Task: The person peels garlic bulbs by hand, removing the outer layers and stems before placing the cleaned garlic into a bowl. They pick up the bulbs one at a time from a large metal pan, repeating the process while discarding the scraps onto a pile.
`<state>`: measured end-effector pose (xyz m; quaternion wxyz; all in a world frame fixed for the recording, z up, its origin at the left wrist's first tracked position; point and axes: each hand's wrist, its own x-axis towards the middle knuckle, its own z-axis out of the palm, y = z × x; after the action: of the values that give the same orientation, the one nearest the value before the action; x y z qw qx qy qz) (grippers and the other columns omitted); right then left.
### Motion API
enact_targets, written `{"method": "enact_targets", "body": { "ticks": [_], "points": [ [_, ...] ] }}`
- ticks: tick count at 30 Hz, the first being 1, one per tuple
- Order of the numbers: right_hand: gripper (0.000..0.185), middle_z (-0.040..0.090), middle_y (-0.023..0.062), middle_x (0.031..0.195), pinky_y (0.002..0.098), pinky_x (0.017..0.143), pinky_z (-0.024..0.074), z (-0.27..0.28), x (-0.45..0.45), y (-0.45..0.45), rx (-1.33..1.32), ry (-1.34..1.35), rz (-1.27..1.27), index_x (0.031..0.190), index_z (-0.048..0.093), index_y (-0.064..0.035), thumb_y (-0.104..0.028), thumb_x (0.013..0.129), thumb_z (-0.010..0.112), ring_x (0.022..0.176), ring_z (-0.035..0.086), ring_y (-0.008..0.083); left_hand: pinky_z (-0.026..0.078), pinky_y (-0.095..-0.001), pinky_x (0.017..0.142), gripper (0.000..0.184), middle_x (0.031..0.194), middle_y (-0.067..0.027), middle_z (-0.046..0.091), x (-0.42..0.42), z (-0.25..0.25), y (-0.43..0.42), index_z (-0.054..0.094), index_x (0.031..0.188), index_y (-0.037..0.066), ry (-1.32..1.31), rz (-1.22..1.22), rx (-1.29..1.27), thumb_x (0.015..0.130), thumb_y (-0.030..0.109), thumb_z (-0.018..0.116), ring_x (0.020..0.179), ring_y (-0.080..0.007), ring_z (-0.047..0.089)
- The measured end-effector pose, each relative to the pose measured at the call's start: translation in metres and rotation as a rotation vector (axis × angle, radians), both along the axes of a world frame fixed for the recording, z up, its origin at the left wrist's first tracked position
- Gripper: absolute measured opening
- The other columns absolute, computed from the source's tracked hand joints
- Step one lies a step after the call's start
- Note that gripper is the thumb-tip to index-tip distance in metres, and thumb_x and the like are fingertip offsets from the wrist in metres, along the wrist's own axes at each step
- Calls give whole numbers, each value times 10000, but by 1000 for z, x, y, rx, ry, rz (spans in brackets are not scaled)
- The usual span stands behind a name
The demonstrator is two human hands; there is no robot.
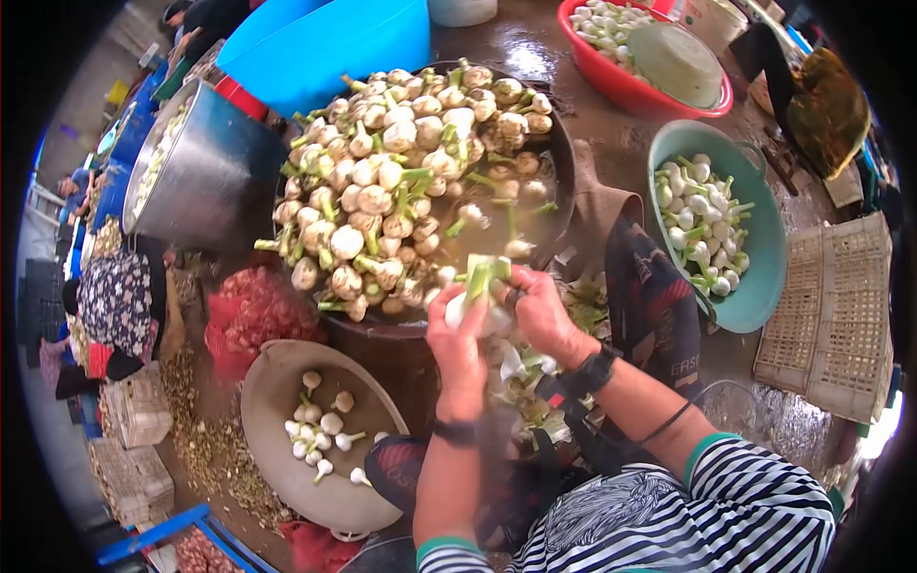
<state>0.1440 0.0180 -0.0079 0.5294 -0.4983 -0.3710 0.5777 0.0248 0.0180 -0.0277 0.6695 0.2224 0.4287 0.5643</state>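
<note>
Both hands meet over the front edge of a large dark tub (569, 181) heaped with unpeeled garlic bulbs (373, 201) and some murky water. My left hand (457, 336) is closed around a white garlic bulb with a cut green stem (483, 277). My right hand (544, 310) pinches at the same bulb's stem and outer leaves from the right side. Peeled leaves (535, 382) lie beneath the hands. At the lower left, a grey-beige basin (267, 401) holds several white bulbs.
A teal basin (764, 258) of cleaned bulbs is at the right, near a woven crate (831, 315). A red basin (583, 57), blue tub (334, 57), metal pot (220, 172) and red net bag (253, 320) stand around. Other people work at the left.
</note>
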Motion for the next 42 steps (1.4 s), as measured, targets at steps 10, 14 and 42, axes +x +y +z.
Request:
{"method": "enact_targets", "body": {
  "ticks": [10, 14, 42],
  "points": [
    [239, 616, 37, 891, 305, 551, 475, -23, 51, 19, -341, 397, -220, 1028, 581, -76, -87, 889, 387, 738, 597, 166, 538, -300, 521, 508, 1019, -129, 580, -10, 26, -5, 455, 1159, 16, -197, -410, 167, 721, 156, 669, 703, -239, 641],
    [327, 636, 69, 896, 328, 570, 501, -59, 79, 18, -342, 337, -507, 1122, 565, -70, -63, 883, 342, 755, 620, 205, 469, -327, 467, 568, 975, -123, 559, -26, 33, -6, 426, 1206, 46, -387, -347, 214, 709, 162, 674, 582, -202, 547],
    [173, 570, 59, 725, 297, 621, 454, 34, 20, -21, 191, -710, 223, 866, 575, 8, 49, 705, 530, 664, 574, 203, 457, -290, 810, 374, 972, -120, 614, -13, 23, 0, 609, 1049, -55, 135, -216, 204, 894, 283, 574, 928, -187, 570]
  ]
}}
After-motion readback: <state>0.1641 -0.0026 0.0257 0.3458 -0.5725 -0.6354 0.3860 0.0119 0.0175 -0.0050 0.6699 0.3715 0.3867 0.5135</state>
